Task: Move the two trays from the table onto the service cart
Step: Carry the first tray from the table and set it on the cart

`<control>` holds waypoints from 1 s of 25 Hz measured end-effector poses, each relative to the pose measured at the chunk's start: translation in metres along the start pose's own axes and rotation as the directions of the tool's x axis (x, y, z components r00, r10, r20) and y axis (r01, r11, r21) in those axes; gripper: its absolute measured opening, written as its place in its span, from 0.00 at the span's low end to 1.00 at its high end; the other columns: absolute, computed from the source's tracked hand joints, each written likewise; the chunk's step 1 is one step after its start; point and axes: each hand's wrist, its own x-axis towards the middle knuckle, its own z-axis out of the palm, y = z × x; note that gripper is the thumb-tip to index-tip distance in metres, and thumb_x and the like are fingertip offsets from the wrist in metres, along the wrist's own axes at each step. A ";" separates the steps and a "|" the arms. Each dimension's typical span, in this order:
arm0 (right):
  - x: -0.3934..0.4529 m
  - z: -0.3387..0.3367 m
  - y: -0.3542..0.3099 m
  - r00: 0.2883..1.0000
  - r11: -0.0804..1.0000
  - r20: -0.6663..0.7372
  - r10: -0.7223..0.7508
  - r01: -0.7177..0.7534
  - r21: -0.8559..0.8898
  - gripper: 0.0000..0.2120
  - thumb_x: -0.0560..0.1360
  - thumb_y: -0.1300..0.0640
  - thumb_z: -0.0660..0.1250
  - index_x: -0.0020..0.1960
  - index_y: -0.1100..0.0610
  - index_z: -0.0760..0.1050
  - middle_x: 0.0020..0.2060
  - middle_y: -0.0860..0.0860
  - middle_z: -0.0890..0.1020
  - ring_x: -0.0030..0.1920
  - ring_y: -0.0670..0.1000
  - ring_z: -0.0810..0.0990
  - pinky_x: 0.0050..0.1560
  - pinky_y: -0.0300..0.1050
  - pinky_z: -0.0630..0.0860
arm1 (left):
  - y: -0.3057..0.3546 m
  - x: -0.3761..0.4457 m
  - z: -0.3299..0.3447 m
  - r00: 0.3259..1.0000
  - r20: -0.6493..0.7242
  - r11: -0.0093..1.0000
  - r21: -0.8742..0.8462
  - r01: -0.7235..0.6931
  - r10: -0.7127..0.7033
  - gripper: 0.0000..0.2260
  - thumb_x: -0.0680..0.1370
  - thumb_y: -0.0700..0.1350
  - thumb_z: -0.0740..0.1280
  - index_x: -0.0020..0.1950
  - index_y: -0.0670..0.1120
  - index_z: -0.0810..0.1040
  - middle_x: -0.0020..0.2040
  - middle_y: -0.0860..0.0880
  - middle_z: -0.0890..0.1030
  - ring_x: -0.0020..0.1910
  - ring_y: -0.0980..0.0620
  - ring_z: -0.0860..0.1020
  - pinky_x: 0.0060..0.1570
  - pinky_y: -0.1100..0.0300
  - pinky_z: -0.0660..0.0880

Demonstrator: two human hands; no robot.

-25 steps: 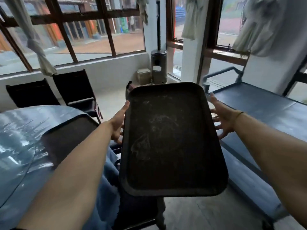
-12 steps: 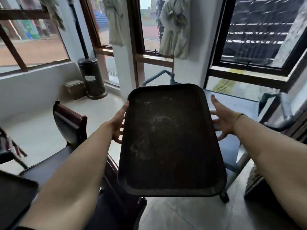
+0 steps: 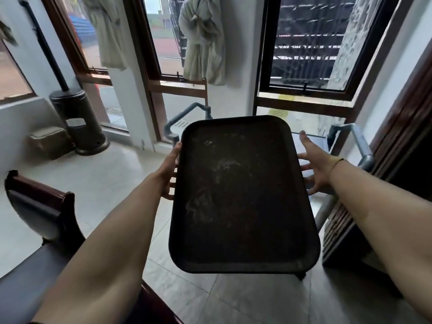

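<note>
A dark, scuffed rectangular tray (image 3: 240, 195) is held level in front of me, long side pointing away. My left hand (image 3: 169, 170) grips its left rim and my right hand (image 3: 315, 163) grips its right rim, fingers under the edge. Directly behind and below the tray stands the grey service cart (image 3: 361, 146); only its two handle bars and a strip of its top show past the tray. A second tray and the table are out of view.
A dark wooden chair (image 3: 44, 206) stands at the lower left beside my left arm. A dark wooden cabinet (image 3: 397, 178) lines the right. A patio heater base (image 3: 79, 120) and a small box (image 3: 49, 142) sit by the left windows. Tiled floor lies below.
The view has swung right, away from the table. The cart now lies straight ahead under the tray. Both hands keep the same grip on the tray.
</note>
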 end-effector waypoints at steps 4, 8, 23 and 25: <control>0.039 -0.004 -0.018 1.000 1.000 0.010 -0.005 0.005 0.031 0.43 0.64 0.19 0.52 0.65 0.49 0.71 0.60 0.55 0.74 0.51 0.61 0.73 0.35 0.60 0.72 | 0.020 0.039 0.014 1.000 -0.025 1.000 0.000 -0.005 0.005 0.41 0.64 0.82 0.53 0.60 0.52 0.75 0.55 0.47 0.77 0.55 0.41 0.75 0.51 0.40 0.70; 0.099 -0.010 -0.045 0.999 1.000 0.032 0.002 -0.002 -0.004 0.43 0.67 0.21 0.50 0.68 0.50 0.69 0.64 0.56 0.71 0.61 0.63 0.70 0.52 0.67 0.67 | 0.047 0.091 0.030 0.997 -0.073 1.000 -0.009 -0.014 0.013 0.39 0.67 0.80 0.53 0.62 0.52 0.74 0.58 0.46 0.75 0.60 0.40 0.72 0.52 0.42 0.70; 0.289 -0.054 -0.176 0.994 0.999 0.105 -0.006 0.010 -0.039 0.43 0.68 0.21 0.50 0.70 0.50 0.69 0.66 0.57 0.72 0.64 0.64 0.70 0.61 0.72 0.66 | 0.169 0.249 0.091 0.983 -0.182 0.994 -0.095 -0.053 0.035 0.29 0.70 0.73 0.61 0.53 0.50 0.81 0.52 0.48 0.79 0.52 0.46 0.76 0.51 0.49 0.72; 0.305 -0.056 -0.185 0.994 0.999 0.109 0.001 0.004 -0.048 0.43 0.68 0.21 0.50 0.69 0.51 0.69 0.65 0.56 0.72 0.63 0.64 0.71 0.60 0.71 0.67 | 0.180 0.268 0.091 0.983 -0.182 0.995 -0.083 -0.048 0.032 0.31 0.70 0.73 0.61 0.54 0.48 0.81 0.54 0.47 0.79 0.56 0.44 0.76 0.59 0.46 0.71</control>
